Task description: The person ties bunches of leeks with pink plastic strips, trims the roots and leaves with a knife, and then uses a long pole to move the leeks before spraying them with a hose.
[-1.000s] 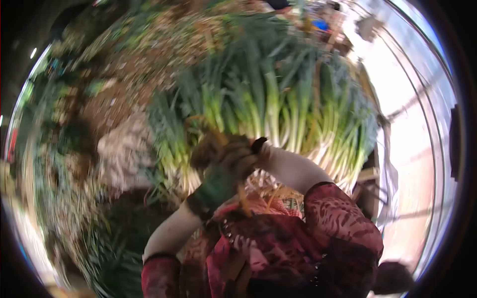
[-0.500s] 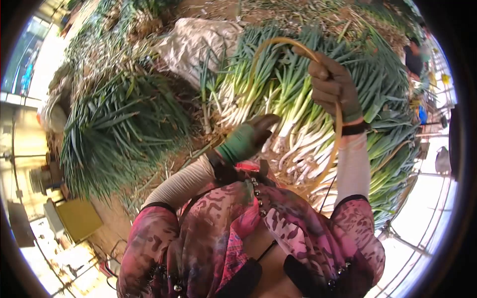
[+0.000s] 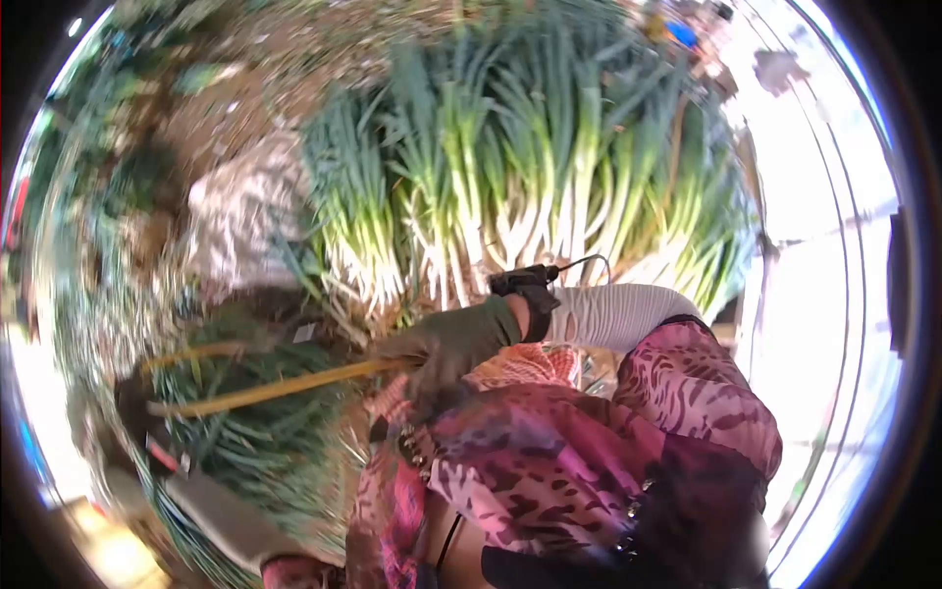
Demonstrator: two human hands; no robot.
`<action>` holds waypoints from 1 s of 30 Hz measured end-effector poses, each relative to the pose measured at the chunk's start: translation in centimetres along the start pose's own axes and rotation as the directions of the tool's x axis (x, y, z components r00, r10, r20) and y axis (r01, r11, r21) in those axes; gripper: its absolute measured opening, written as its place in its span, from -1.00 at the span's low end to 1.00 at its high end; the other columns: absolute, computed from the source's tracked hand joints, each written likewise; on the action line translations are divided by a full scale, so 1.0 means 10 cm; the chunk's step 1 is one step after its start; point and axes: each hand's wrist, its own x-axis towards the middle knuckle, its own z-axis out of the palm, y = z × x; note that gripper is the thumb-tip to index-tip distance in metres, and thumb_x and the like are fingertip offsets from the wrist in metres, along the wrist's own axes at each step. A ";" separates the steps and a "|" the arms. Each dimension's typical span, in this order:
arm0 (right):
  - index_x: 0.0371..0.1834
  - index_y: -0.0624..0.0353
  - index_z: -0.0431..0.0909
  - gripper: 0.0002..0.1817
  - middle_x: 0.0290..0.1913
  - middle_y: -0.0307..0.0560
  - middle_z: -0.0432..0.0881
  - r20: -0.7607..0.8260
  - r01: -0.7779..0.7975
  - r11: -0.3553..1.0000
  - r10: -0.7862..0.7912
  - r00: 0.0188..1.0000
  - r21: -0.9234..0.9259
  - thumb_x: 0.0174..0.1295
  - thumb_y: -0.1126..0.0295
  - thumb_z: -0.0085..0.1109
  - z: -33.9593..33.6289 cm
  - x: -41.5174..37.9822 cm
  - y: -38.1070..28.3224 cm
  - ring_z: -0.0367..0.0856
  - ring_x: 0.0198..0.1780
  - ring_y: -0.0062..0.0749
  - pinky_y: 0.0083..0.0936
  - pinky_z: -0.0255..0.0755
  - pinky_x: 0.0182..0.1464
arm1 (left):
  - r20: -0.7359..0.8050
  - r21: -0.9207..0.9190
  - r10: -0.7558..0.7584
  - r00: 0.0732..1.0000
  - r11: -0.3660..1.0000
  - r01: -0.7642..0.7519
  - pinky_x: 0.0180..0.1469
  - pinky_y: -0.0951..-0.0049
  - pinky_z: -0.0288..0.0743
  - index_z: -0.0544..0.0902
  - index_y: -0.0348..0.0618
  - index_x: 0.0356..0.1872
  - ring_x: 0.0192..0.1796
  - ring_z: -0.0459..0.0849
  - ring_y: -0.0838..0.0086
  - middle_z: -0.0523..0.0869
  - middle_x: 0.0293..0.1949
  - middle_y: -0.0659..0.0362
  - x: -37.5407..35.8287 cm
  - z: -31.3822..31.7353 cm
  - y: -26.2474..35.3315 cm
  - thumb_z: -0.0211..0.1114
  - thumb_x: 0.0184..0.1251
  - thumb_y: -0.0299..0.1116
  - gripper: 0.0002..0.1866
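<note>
A long, yellow-brown flexible strip [image 3: 285, 386] stretches between my two hands above the dark green leaves on the left. My right hand [image 3: 451, 344], in a dark green-brown glove, is closed around one part of it in front of my chest. My left hand [image 3: 135, 401], dark and blurred, is far out to the left where the strip bends back, and appears closed on it. A second stretch of the strip runs back from there over the leaves. Beneath the left hand and forearm lies a heap of green onions [image 3: 265, 461].
Ahead, a wide row of green onions [image 3: 530, 187] lies with white root ends toward me. A pale crumpled sack [image 3: 245, 216] sits left of the row, on brown soil with scattered scraps. A blue object [image 3: 681, 35] is at the back right.
My view has turned left. My right hand came down from its raised position to my chest with the strip, while my left hand swung out left to the strip's other part.
</note>
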 end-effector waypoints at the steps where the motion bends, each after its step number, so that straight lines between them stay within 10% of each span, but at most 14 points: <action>1: 0.20 0.14 0.37 -0.49 -0.37 -0.30 0.50 -0.050 -0.093 0.993 0.090 0.995 -0.069 0.20 0.24 0.19 0.03 -0.05 0.25 0.46 -0.37 -0.58 -0.54 0.38 -0.30 | -0.011 0.136 0.050 0.999 0.990 -0.048 0.11 0.41 0.45 0.40 -0.26 0.18 0.04 0.58 0.37 0.57 0.08 0.07 0.09 -0.15 0.02 0.06 0.38 -0.17 -0.54; 2: 0.12 0.11 0.44 -0.55 -0.35 -0.25 0.56 -0.108 -0.345 0.934 0.336 0.936 -0.088 0.19 0.19 0.18 0.08 -0.10 0.49 0.51 -0.34 -0.53 -0.50 0.42 -0.26 | -0.018 0.240 0.084 0.996 0.968 -0.077 0.11 0.40 0.44 0.40 -0.26 0.18 0.04 0.58 0.37 0.56 0.08 0.07 0.17 -0.29 0.02 0.06 0.38 -0.18 -0.54; 5: 0.04 -0.05 0.53 -0.63 -0.21 -0.05 0.67 -0.495 -0.522 0.789 0.329 0.804 -0.323 0.20 0.11 0.06 0.43 -0.42 1.12 0.64 -0.20 -0.14 -0.29 0.50 -0.12 | 0.004 0.464 0.164 0.986 0.873 -0.147 0.13 0.40 0.43 0.39 -0.26 0.19 0.06 0.57 0.36 0.56 0.09 0.07 0.33 -0.66 -0.01 0.04 0.39 -0.19 -0.55; 8: -0.17 -0.01 0.61 -0.79 -0.25 -0.03 0.66 -0.701 -0.726 0.392 0.237 0.673 -0.564 0.16 0.30 0.07 0.86 -0.86 1.65 0.66 -0.18 -0.18 -0.27 0.54 -0.19 | 0.047 0.559 0.217 0.975 0.803 -0.206 0.14 0.39 0.41 0.39 -0.26 0.20 0.07 0.55 0.35 0.55 0.10 0.06 0.55 -0.97 -0.05 0.02 0.40 -0.21 -0.55; 12: -0.55 -0.03 0.58 -0.93 -0.54 -0.12 0.57 -0.957 -0.971 -0.113 -0.179 0.227 -0.210 0.03 0.37 0.11 1.04 -1.58 1.94 0.57 -0.31 -0.23 -0.28 0.41 -0.15 | 0.086 0.606 0.260 0.962 0.753 -0.257 0.16 0.38 0.39 0.38 -0.26 0.21 0.09 0.54 0.34 0.54 0.12 0.05 0.80 -1.31 -0.14 0.00 0.40 -0.23 -0.56; 13: -0.52 -0.04 0.57 -0.95 -0.50 -0.14 0.55 -0.995 -0.960 -0.272 -0.064 0.079 -0.059 0.03 0.36 0.12 1.02 -1.61 1.34 0.56 -0.34 -0.28 -0.29 0.38 -0.15 | 0.099 0.613 0.272 0.957 0.742 -0.274 0.16 0.38 0.39 0.38 -0.26 0.21 0.10 0.54 0.34 0.54 0.12 0.05 0.85 -1.38 -0.15 0.00 0.40 -0.24 -0.56; 17: -0.35 0.15 0.56 -0.87 -0.39 -0.01 0.58 -0.803 -0.994 0.010 -0.589 -0.093 0.108 0.05 0.42 0.07 0.98 -1.54 -0.19 0.53 -0.22 -0.02 -0.16 0.43 -0.14 | 0.134 0.632 0.323 0.937 0.700 -0.332 0.18 0.37 0.37 0.37 -0.27 0.22 0.12 0.52 0.33 0.53 0.13 0.04 1.05 -1.63 -0.18 -0.02 0.41 -0.26 -0.56; 21: -0.09 0.15 0.57 -0.74 -0.30 0.03 0.65 -0.490 -0.963 -0.092 -0.846 0.210 -0.253 0.11 0.50 0.17 1.26 -0.65 -1.74 0.53 -0.30 0.03 -0.22 0.44 -0.19 | 0.157 0.639 0.364 0.918 0.671 -0.375 0.19 0.36 0.35 0.36 -0.27 0.23 0.14 0.51 0.32 0.51 0.15 0.03 1.19 -1.84 -0.21 -0.04 0.42 -0.28 -0.57; 23: -0.04 -0.09 0.56 -0.61 -0.61 -0.28 0.48 -0.343 -0.881 -0.166 -0.876 0.338 -0.443 -0.03 0.36 0.27 1.40 -0.24 -2.03 0.50 -0.54 -0.38 -0.37 0.43 -0.40 | 0.167 0.656 0.394 0.904 0.640 -0.400 0.20 0.36 0.34 0.36 -0.27 0.23 0.15 0.50 0.31 0.51 0.15 0.02 1.23 -1.95 -0.20 -0.06 0.42 -0.29 -0.57; 26: -0.06 0.00 0.56 -0.64 -0.72 -0.40 0.29 -0.283 -0.780 -0.406 -0.769 0.573 -0.477 0.00 0.35 0.21 1.93 0.56 -2.27 0.31 -0.71 -0.50 -0.49 0.18 -0.72 | 0.156 0.717 0.438 0.885 0.566 -0.407 0.22 0.35 0.33 0.35 -0.27 0.24 0.16 0.49 0.30 0.50 0.16 0.02 1.27 -2.12 -0.19 -0.07 0.43 -0.31 -0.57; 30: -0.20 0.10 0.60 -0.76 -0.71 -0.37 0.30 -0.256 -0.523 -0.252 -0.652 0.713 -0.814 0.04 0.32 0.26 2.31 1.22 -2.29 0.36 -0.69 -0.47 -0.46 0.23 -0.68 | 0.161 0.759 0.472 0.866 0.502 -0.415 0.23 0.34 0.31 0.34 -0.28 0.25 0.18 0.48 0.29 0.49 0.18 0.01 1.32 -2.34 -0.23 -0.09 0.44 -0.33 -0.58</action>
